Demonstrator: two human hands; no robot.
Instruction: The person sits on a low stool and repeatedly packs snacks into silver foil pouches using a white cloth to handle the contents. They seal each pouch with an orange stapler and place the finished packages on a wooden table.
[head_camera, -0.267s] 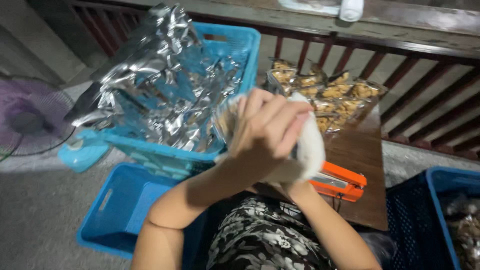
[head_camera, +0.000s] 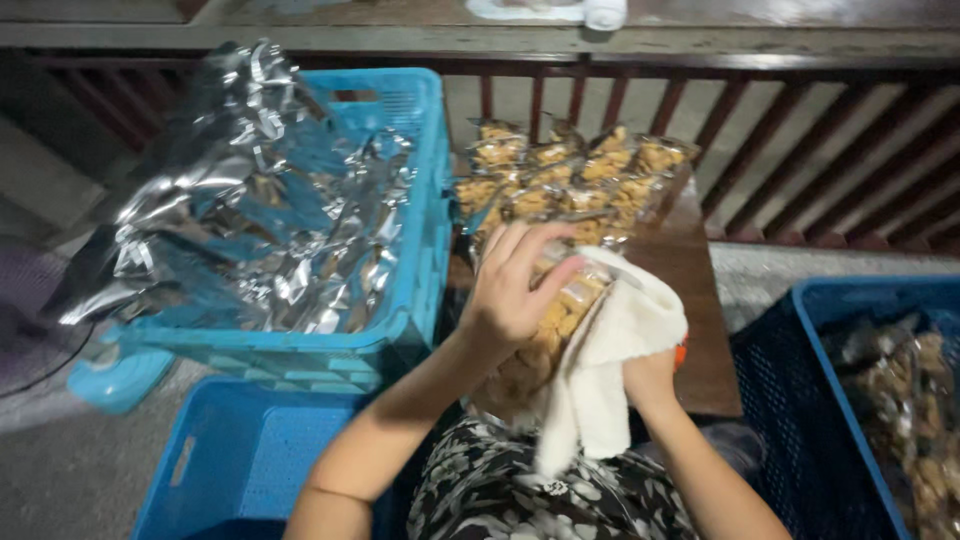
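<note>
Work in hand: a clear snack bag (head_camera: 545, 325) is held up in front of the person's chest while a white cloth (head_camera: 610, 365) is pressed against it; judged to be a wiping of the bag's outside.
Left hand (head_camera: 510, 290): fingers curled over the bag's upper end, thumb to one side, closed firmly on the bag.
Right hand (head_camera: 650, 375): mostly hidden under the cloth; it backs the cloth against the bag's right side, but how far its fingers are bent cannot be told.
Bag position: above the lap, near the front edge of the wooden table (head_camera: 690, 290), apart from the row of packed bags (head_camera: 560, 180) lying further back.
Bag axis: long axis runs diagonally, upper end towards the top right, lower end down-left towards the person.
Advice on method: keep the left grip steady near the top, stroke the cloth along the long axis, and press lightly, since the contents look brittle.
Surroundings: blue crate (head_camera: 415, 300) lined with crumpled foil (head_camera: 250, 200) at left; dark blue crate (head_camera: 800, 400) at right.
</note>
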